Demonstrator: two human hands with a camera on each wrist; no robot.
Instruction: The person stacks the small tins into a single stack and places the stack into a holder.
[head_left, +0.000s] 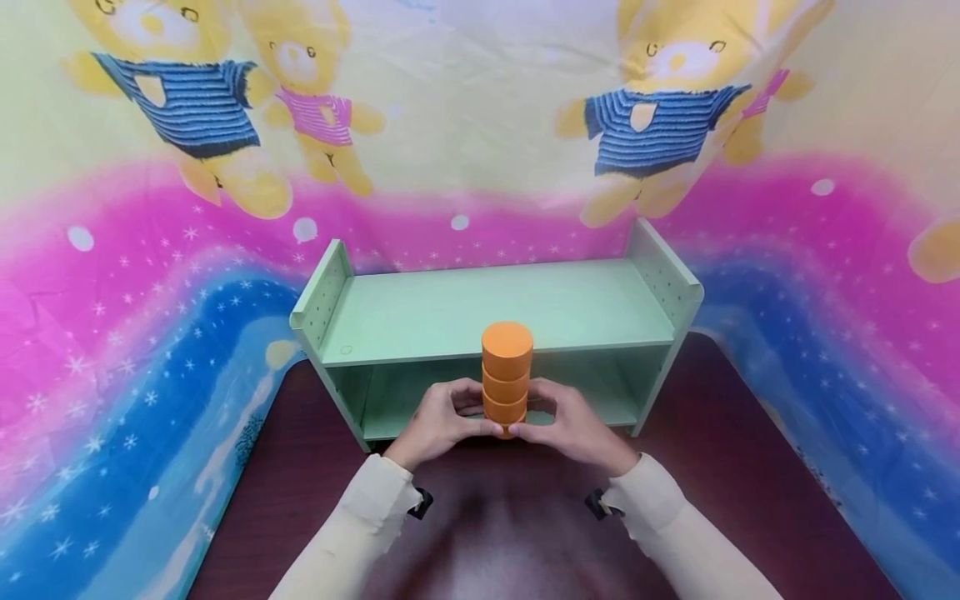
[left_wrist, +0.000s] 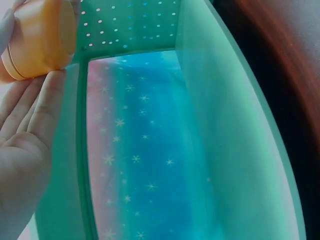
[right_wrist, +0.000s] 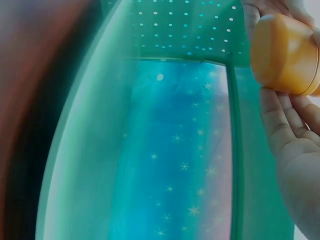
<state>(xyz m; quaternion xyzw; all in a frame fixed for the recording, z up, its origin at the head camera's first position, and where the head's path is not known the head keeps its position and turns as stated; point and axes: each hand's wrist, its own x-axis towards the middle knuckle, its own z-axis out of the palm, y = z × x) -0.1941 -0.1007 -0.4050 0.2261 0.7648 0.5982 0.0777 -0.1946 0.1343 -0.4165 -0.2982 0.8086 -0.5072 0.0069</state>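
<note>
An upright stack of orange cylinders [head_left: 506, 375], several round pieces one on top of another, stands out in front of the green shelf. My left hand [head_left: 448, 417] grips its lower part from the left, thumb at the front and fingers along the side. From the right, my right hand [head_left: 566, 419] holds it the same way, so the two thumbs come close together near the base. A smooth orange end of the stack [left_wrist: 42, 37] shows in the left wrist view above the fingers. The right wrist view has the stack [right_wrist: 285, 55] between thumb and fingers too.
The green two-tier shelf [head_left: 480, 304], with raised side panels, stands on a dark red-brown table [head_left: 480, 533]. Behind and on both sides hangs a cloth [head_left: 450, 108] printed with bears and snowflakes. Perforated holes mark the shelf's end panel [right_wrist: 185, 25].
</note>
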